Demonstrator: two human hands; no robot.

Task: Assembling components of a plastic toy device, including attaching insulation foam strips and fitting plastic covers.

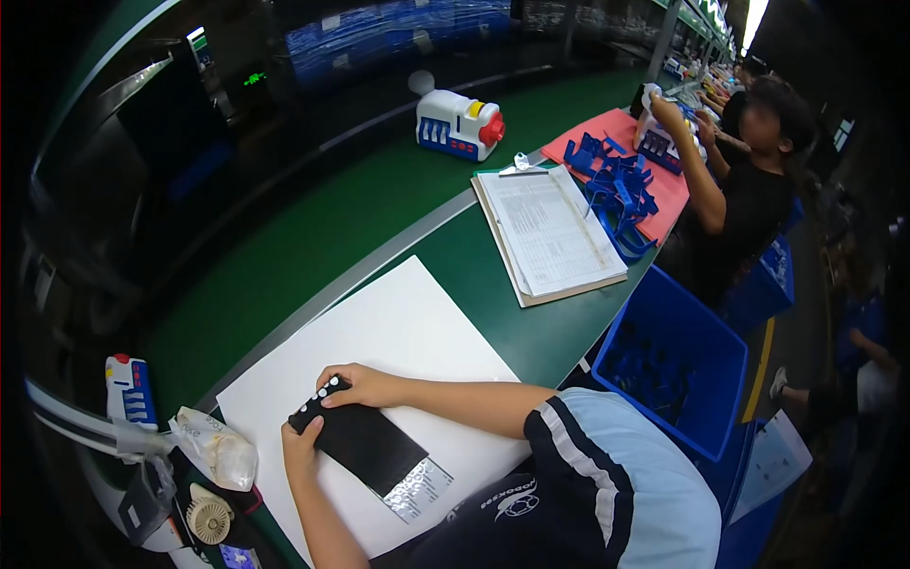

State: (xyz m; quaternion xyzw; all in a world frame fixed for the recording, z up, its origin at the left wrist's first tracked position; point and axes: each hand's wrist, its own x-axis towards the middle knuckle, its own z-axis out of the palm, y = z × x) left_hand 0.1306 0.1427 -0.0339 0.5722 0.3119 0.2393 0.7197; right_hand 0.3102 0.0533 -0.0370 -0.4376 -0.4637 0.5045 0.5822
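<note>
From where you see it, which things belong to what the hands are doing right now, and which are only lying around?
In hand:
- black flat panel with white buttons at its far end, held by the left hand and right hand
- white sheet under it

Lying about:
- clipboard with papers
- white and blue toy on the belt
- blue bin
- plastic bag
- blue plastic parts

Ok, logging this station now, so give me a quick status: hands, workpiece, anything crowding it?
Left hand and right hand both grip the flat black rectangular panel at its far end. Panel lies on the white sheet. Crumpled clear plastic bag close left, not touching.
</note>
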